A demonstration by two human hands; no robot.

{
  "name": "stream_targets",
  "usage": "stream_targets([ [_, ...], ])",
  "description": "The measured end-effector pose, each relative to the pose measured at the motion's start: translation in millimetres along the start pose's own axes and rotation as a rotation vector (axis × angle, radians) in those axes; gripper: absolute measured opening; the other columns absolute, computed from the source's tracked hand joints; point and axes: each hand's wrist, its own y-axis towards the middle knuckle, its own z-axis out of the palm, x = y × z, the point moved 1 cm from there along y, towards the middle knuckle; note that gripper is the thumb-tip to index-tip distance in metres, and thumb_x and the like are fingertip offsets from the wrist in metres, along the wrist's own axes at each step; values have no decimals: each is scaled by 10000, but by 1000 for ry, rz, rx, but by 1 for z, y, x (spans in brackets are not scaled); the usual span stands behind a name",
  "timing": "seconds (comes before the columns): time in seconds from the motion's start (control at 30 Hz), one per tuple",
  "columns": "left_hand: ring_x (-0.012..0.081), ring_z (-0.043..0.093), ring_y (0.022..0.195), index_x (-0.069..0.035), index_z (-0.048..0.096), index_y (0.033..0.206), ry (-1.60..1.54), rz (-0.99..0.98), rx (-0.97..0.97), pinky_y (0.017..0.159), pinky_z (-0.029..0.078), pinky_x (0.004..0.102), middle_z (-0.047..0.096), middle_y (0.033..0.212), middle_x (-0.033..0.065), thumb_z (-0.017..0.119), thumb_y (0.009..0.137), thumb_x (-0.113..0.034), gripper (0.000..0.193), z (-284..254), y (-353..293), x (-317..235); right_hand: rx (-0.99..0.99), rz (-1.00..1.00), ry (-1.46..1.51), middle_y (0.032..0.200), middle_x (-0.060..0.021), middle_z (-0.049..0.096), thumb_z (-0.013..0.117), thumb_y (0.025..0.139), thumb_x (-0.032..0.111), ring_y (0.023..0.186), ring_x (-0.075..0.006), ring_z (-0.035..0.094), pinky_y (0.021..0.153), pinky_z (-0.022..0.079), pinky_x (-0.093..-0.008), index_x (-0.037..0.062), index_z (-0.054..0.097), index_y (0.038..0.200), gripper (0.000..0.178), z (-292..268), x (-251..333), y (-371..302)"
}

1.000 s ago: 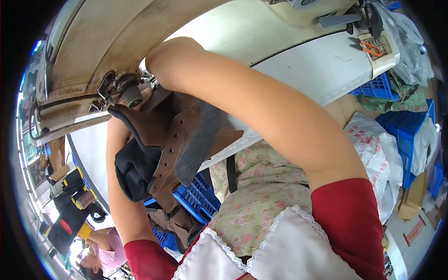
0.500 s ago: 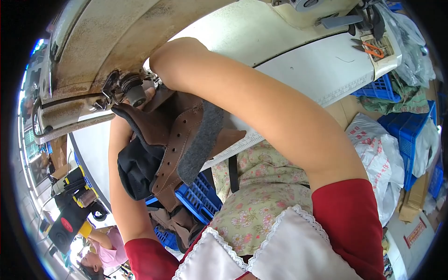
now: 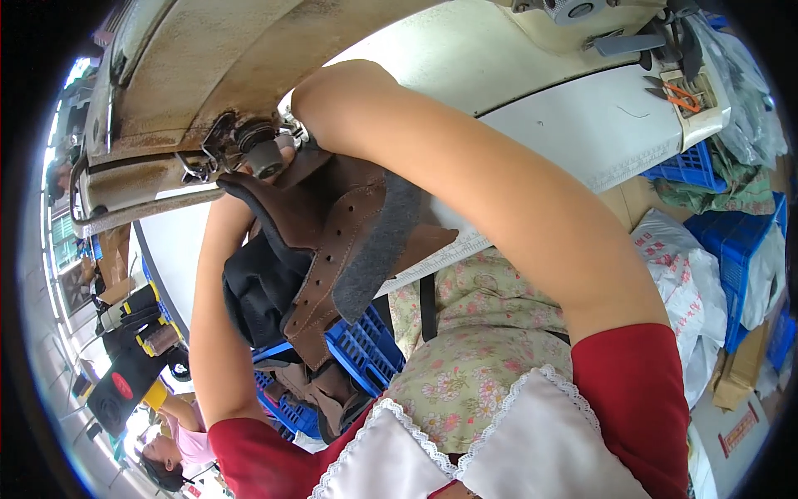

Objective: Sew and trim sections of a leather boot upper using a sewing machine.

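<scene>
A brown leather shoe upper (image 3: 342, 237) hangs at the front of a sewing machine (image 3: 224, 75). It has a row of punched eyelets, black lining (image 3: 259, 291) and a grey felt strip (image 3: 378, 249). My right hand (image 3: 337, 91) bends in behind the machine head at the upper's far side; its fingers are hidden. My left forearm (image 3: 220, 324) rises past the near left side of the upper, and the left hand disappears beneath the leather and machine head. A little skin shows beside the dark round machine knob (image 3: 264, 156), but I cannot tell whose hand it is.
Orange-handled snips (image 3: 677, 96) lie in a tray at the table's right end. Below the white table (image 3: 573, 125) stand a blue crate (image 3: 366, 345) with brown pieces beside it, and a white plastic bag (image 3: 673, 266). A person in pink (image 3: 191, 441) sits at lower left.
The whole view has shifted slightly, so machine, upper and arms all appear farther right. My left elbow sits a little farther out to the left. The upper stays at the machine.
</scene>
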Motion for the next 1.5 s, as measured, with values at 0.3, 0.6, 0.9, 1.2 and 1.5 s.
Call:
stream_targets([
  [0.3,57,550,747,-74,605,1209,-146,-196,217,585,427,245,642,904,19,745,862,-451,531,-7,-33,-59,29,-32,1,881,-109,714,648,748,70,867,-311,697,709,559,-416,81,735,901,177,-2,-2,-2],
  [0.6,225,647,977,25,610,1175,114,80,70,831,510,358,700,1058,154,808,785,-406,614,5,-30,-58,78,-14,27,874,-114,705,707,725,146,899,-316,685,769,544,-450,102,721,895,176,5,-10,-2],
  [0.9,180,623,799,10,659,1075,211,128,-48,754,508,349,707,922,139,821,768,-334,489,6,-35,-67,-102,-56,32,906,-110,732,653,741,118,871,-297,712,710,564,-423,111,753,910,197,10,-11,-9],
  [1.2,157,609,805,10,693,1034,-200,138,-11,721,503,329,700,906,90,809,762,-171,347,4,-34,-62,-101,12,58,804,-113,686,699,702,173,841,-315,678,731,525,-428,93,679,856,174,12,-8,-10],
  [1.5,150,589,831,15,690,1034,-47,148,5,761,500,324,689,944,73,790,746,-109,330,-5,-34,-77,-74,53,23,942,-112,734,665,755,118,888,-300,713,733,573,-413,131,750,951,213,14,-5,-11],
])
